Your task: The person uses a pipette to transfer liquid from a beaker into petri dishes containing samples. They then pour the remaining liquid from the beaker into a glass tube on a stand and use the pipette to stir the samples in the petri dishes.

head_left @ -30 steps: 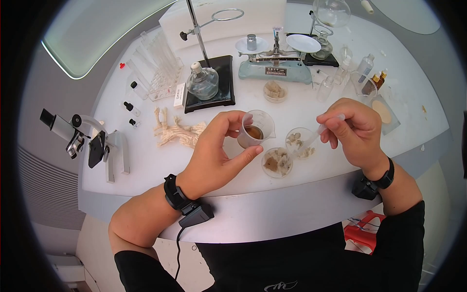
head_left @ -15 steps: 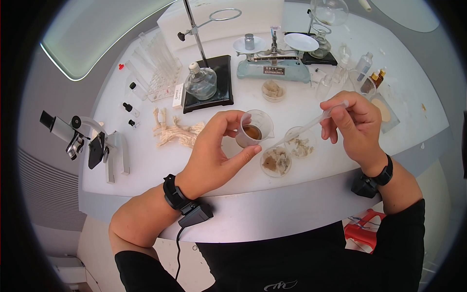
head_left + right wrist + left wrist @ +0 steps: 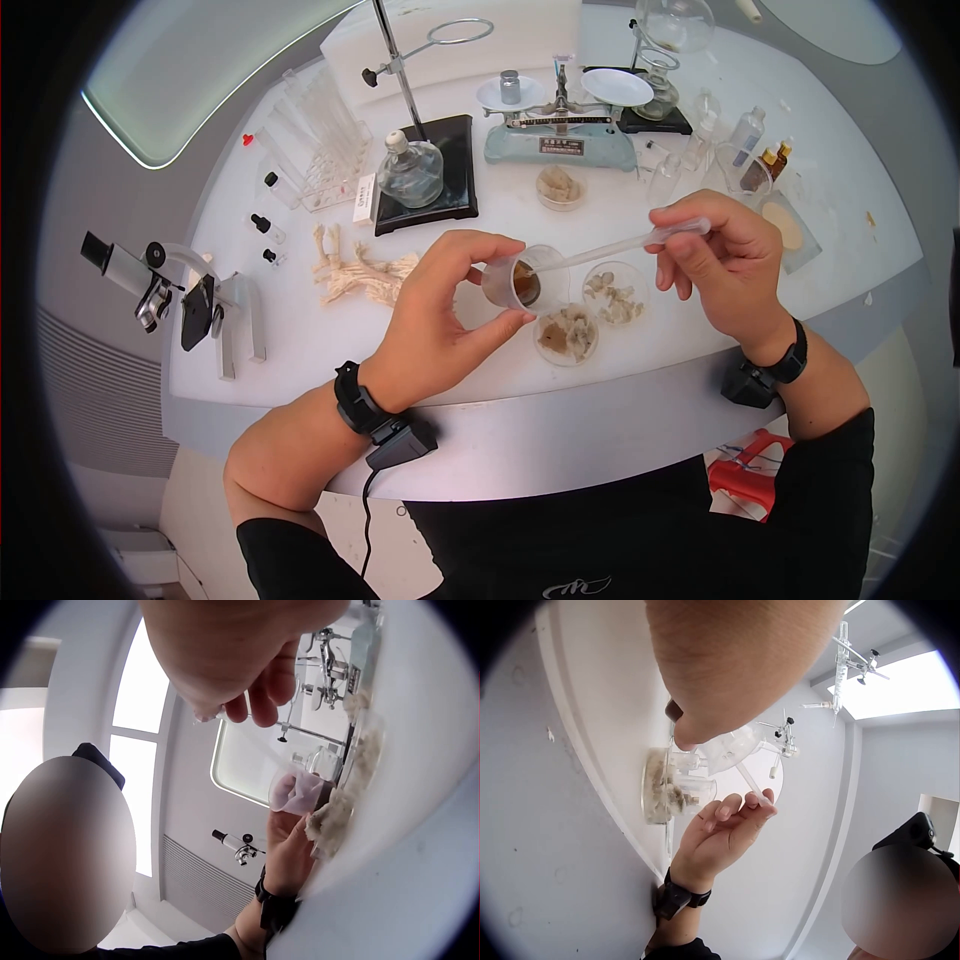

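My left hand [image 3: 435,310] grips a small clear plastic beaker [image 3: 500,284] between thumb and fingers, tilted with its mouth toward the right. Brown liquid [image 3: 527,285] lies inside it. Between thumb and fingers of my right hand [image 3: 728,260] is a translucent plastic dropper [image 3: 612,246], its thin tip inside the beaker's mouth. Below the beaker stands a petri dish [image 3: 567,336] of brown and grey fluffy clumps. Another petri dish [image 3: 616,293] with pale bits sits to its right. The right wrist view shows the beaker [image 3: 298,793] close over the clumps.
Behind the hands are a balance [image 3: 562,146], a petri dish [image 3: 560,188] with a beige clump, and a stand [image 3: 455,165] bearing a glass spirit lamp [image 3: 411,172]. Leftward lie cream root-like pieces [image 3: 360,272] and a microscope [image 3: 215,300]. Several bottles [image 3: 747,130] stand at right.
The dropper's tip has gone from over the petri dishes up and left into the beaker. The beaker has tipped toward the right hand.
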`<state>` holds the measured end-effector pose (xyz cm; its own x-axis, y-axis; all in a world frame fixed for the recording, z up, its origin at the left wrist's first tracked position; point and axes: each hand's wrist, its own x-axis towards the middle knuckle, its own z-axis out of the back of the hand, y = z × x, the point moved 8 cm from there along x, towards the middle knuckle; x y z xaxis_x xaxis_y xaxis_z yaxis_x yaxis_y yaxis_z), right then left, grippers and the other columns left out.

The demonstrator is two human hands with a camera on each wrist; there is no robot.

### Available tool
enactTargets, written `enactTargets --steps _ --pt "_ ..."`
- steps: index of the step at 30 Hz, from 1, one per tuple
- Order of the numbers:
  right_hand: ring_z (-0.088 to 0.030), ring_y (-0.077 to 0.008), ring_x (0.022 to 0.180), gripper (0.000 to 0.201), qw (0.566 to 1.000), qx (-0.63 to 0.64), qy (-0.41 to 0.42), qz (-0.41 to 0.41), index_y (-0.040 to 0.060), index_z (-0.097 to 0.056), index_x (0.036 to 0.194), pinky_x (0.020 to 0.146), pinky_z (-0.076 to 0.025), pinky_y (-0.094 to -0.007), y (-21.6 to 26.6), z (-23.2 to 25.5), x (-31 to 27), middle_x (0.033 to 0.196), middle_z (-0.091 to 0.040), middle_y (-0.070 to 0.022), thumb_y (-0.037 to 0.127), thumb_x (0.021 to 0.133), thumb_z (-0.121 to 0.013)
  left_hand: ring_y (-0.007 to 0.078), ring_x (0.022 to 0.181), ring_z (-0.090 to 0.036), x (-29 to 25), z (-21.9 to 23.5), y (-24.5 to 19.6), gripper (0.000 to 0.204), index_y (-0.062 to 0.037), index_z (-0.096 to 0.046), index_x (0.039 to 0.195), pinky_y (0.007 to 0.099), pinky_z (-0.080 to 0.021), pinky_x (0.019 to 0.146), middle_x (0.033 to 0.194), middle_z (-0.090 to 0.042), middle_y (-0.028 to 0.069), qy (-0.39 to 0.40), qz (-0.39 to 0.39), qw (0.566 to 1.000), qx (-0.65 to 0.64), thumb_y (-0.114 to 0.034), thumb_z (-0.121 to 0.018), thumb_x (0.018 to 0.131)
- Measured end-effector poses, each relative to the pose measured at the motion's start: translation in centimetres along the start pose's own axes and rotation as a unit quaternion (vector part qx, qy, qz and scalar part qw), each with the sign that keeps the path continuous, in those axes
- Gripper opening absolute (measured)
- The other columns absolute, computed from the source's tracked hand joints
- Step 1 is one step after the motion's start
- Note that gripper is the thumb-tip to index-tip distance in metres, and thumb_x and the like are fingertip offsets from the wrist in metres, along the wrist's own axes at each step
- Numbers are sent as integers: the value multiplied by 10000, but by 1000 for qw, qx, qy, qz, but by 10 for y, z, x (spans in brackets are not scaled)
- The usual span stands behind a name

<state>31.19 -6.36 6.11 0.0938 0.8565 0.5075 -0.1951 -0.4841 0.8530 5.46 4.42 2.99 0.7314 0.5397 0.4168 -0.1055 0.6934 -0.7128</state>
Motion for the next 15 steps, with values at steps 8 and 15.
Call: enactTargets --steps 8,15 --pt "-773 -108 779 190 991 -90 84 59 -14 -842 1212 665 -580 -228 11 -12 2 1038 -825 -105 -48 1033 -790 232 1282 -662 1 0 -3 626 -69 -696 1429 375 -536 1028 1388 -684 80 -2 -20 1000 16 -44 -948 857" --pt "-777 -124 765 189 985 -106 97 99 -15 -852 1185 678 -588 -249 21 -16 1 982 -829 -108 -67 1013 -794 231 1278 -664 1 0 -7 628 -67 -695 1434 375 -537 1035 1397 -683 85 4 -40 999 20 -45 -949 860"
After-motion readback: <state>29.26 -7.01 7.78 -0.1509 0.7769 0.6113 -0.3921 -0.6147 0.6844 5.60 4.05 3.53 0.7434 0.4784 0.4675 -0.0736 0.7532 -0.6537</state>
